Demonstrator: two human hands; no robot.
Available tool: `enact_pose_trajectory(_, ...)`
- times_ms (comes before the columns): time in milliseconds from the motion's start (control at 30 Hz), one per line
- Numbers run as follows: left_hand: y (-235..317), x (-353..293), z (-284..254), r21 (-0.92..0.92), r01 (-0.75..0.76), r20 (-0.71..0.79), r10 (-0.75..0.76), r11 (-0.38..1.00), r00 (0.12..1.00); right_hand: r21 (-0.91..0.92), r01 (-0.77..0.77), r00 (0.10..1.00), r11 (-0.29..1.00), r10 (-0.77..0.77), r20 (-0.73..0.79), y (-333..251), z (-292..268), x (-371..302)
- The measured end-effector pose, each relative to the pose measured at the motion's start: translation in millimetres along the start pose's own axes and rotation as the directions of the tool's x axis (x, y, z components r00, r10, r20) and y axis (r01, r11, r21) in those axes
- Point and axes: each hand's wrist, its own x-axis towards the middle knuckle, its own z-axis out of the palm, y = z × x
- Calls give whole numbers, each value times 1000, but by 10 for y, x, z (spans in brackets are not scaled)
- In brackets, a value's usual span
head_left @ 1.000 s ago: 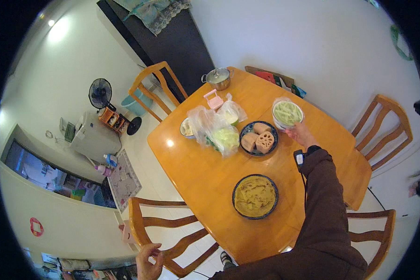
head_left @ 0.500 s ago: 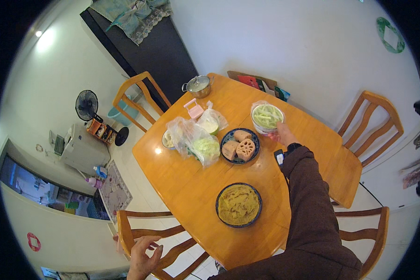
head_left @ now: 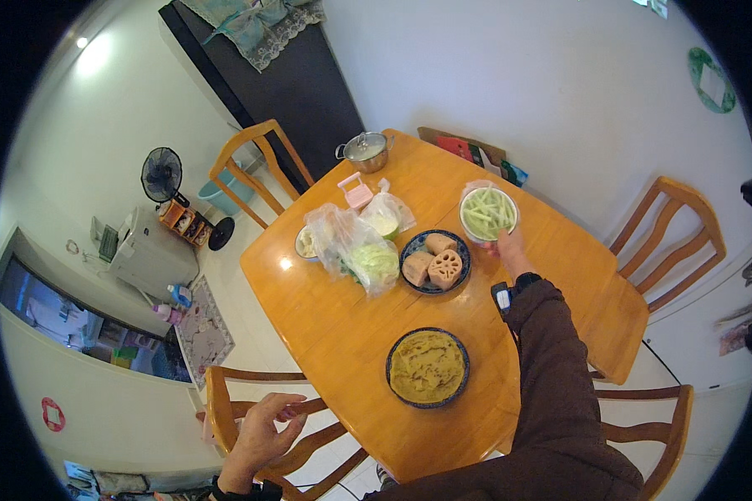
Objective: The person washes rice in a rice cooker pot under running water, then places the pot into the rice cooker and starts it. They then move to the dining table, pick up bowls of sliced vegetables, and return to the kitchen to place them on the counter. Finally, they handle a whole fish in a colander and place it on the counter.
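My right hand (head_left: 510,249) grips the near rim of a white bowl (head_left: 468,235) at the table's far right side. Pale green vegetable strips (head_left: 489,212) fill it, and clear plastic wrap shows at its rim. Just left of it, a dark blue patterned bowl (head_left: 407,280) holds pieces of lotus root (head_left: 445,269). Nearer to me is a blue-rimmed plate (head_left: 390,386) with flat yellow-brown pancakes (head_left: 427,367). My left hand (head_left: 263,436) hangs beside the table above a chair, empty, its fingers loosely bent and apart from the thumb.
Plastic bags with cabbage (head_left: 371,265), a pink holder (head_left: 356,194) and a lidded steel pot (head_left: 366,152) stand on the wooden table (head_left: 326,334). Chairs surround it, one (head_left: 677,225) at right. A black fan (head_left: 162,174) stands beyond the left side.
The bowl of green strips now leans more toward me in my right hand. My left hand has risen slightly and moved right. The whole view has shifted a little.
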Motion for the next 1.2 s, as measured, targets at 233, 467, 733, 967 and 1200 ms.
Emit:
enact_pose_trajectory(233,-73,151,92,-81,54,85,-48,995,995,9,96,995,995,-96,1,-79,-38,-170)
enact_pose_trajectory(467,-153,441,316,-165,-17,41,24,986,999,-21,202,947,979,-189,259,-379,-88,-659)
enact_pose_trajectory(733,-93,892,899,-674,227,155,-166,703,974,-60,81,621,995,-3,784,-408,309,-2042)
enact_pose_trajectory(967,-170,623,951,-938,317,291,-180,137,940,-289,-31,425,957,274,863,-346,630,-2763)
enact_pose_trajectory(1200,-263,109,689,-973,227,217,-175,39,960,-298,34,254,954,280,926,-594,961,-2763)
